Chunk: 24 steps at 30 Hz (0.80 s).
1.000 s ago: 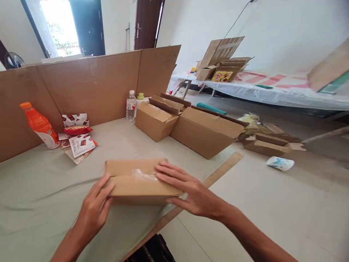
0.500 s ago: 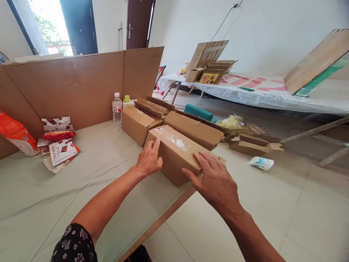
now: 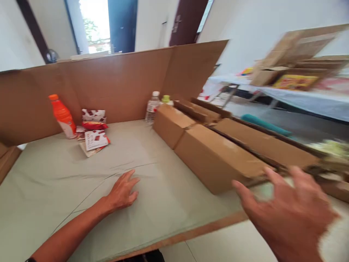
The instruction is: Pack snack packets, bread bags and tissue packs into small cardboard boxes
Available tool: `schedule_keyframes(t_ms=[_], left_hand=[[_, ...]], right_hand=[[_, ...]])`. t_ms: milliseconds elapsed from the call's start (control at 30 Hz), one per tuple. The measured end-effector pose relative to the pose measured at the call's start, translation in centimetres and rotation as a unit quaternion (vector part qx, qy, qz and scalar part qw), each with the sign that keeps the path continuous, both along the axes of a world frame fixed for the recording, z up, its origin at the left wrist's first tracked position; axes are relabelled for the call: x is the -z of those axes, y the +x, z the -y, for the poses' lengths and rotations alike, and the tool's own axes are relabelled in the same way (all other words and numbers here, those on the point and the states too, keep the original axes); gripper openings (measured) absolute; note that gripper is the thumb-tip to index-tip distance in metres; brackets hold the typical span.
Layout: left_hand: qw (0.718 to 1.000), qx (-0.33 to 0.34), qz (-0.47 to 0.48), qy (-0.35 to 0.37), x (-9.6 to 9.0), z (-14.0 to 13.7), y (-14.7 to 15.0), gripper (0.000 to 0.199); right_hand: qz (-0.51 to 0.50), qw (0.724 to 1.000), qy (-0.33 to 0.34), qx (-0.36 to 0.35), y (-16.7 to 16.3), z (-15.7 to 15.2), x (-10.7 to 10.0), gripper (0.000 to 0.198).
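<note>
A long brown cardboard box (image 3: 209, 160) lies at the right side of the covered table (image 3: 152, 203), in line with another box (image 3: 174, 122) behind it. More cardboard boxes (image 3: 261, 136) run alongside on the right. My right hand (image 3: 289, 203), blurred, has its fingers spread near the front end of the long box; whether a fingertip touches it I cannot tell. Over the middle of the table my left hand (image 3: 122, 191) hangs with fingers apart, holding nothing and away from the box.
At the back left stand an orange bottle (image 3: 63, 116) and a pile of snack packets (image 3: 95, 136). A clear water bottle (image 3: 152, 109) is behind the boxes. An upright cardboard panel (image 3: 120, 87) borders the table's back. A teal roll (image 3: 265, 124) lies beyond.
Both hands have come off the long box's top and side; the left moved left over the table. The box now lines up with the one behind it. My view has turned left.
</note>
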State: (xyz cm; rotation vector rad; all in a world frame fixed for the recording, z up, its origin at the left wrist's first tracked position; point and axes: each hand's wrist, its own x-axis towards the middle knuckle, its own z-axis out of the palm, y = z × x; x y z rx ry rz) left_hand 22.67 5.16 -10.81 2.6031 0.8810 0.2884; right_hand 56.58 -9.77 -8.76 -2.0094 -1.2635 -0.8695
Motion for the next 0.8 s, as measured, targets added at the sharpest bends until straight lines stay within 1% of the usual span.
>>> schedule_keyframes(t_ms=[33, 67, 100, 167, 200, 233, 267, 333, 367, 433, 467, 500, 533, 567, 600, 700, 733, 767, 800], left_hand=[[1.000, -0.026, -0.006, 0.011, 0.0, 0.5, -2.8, 0.052], [0.998, -0.052, -0.012, 0.022, -0.1, 1.1, -5.7, 0.049], [0.996, -0.080, -0.018, 0.036, -0.3, 1.6, -8.5, 0.045], [0.986, -0.148, -0.027, 0.073, -1.5, 2.3, -14.2, 0.039], [0.976, -0.194, -0.029, 0.099, -2.5, 2.4, -17.2, 0.037], [0.960, -0.247, -0.030, 0.131, -3.9, 2.4, -20.2, 0.037], [0.938, -0.304, -0.029, 0.166, -5.6, 2.3, -23.3, 0.038], [0.875, -0.418, -0.027, 0.241, -9.7, 2.1, -29.5, 0.044], [0.840, -0.467, -0.026, 0.276, -11.9, 2.1, -32.5, 0.049], [0.754, -0.560, -0.040, 0.342, -15.7, 2.6, -37.9, 0.056], [0.720, -0.597, -0.060, 0.349, -17.2, 3.1, -40.1, 0.055], [0.692, -0.630, -0.091, 0.340, -18.4, 3.7, -42.1, 0.052], [0.677, -0.652, -0.109, 0.325, -19.2, 4.3, -43.7, 0.048], [0.669, -0.667, -0.122, 0.305, -19.7, 4.9, -45.1, 0.045], [0.667, -0.676, -0.127, 0.285, -20.0, 5.4, -46.2, 0.042], [0.682, -0.679, -0.113, 0.246, -19.9, 6.3, -48.1, 0.037], [0.691, -0.674, -0.110, 0.237, -19.6, 6.3, -48.1, 0.034], [0.708, -0.659, -0.105, 0.233, -19.3, 6.3, -47.9, 0.031], [0.734, -0.629, -0.097, 0.237, -18.9, 6.2, -47.2, 0.030]], right_hand=[[-0.010, 0.999, -0.009, -0.043, -1.2, -0.1, 0.8, 0.063], [-0.020, 0.994, -0.023, -0.106, -2.7, -0.4, 1.9, 0.058], [-0.032, 0.981, -0.055, -0.182, -4.4, -1.0, 3.3, 0.052], [-0.035, 0.937, -0.127, -0.324, -8.6, -2.7, 6.4, 0.040], [-0.029, 0.913, -0.161, -0.375, -10.8, -3.6, 8.0, 0.039], [-0.019, 0.891, -0.191, -0.410, -13.1, -4.4, 9.4, 0.039], [-0.010, 0.876, -0.213, -0.433, -15.1, -5.1, 10.6, 0.040], [0.004, 0.861, -0.228, -0.456, -18.4, -6.1, 12.3, 0.044], [0.006, 0.859, -0.228, -0.458, -19.5, -6.5, 12.8, 0.046], [-0.002, 0.861, -0.231, -0.454, -20.9, -7.1, 13.5, 0.048], [-0.009, 0.861, -0.238, -0.449, -21.3, -7.3, 13.7, 0.048], [-0.014, 0.861, -0.245, -0.445, -21.6, -7.5, 13.7, 0.047], [-0.018, 0.863, -0.249, -0.440, -21.7, -7.6, 13.7, 0.047], [-0.020, 0.864, -0.253, -0.435, -21.9, -7.7, 13.6, 0.047], [-0.022, 0.865, -0.257, -0.431, -22.0, -7.7, 13.3, 0.046], [-0.030, 0.857, -0.282, -0.431, -22.5, -7.7, 11.7, 0.042], [-0.035, 0.850, -0.292, -0.437, -22.6, -7.7, 10.9, 0.041], [-0.042, 0.844, -0.299, -0.444, -22.8, -7.8, 10.0, 0.039], [-0.051, 0.839, -0.301, -0.451, -23.0, -7.9, 9.0, 0.037]])
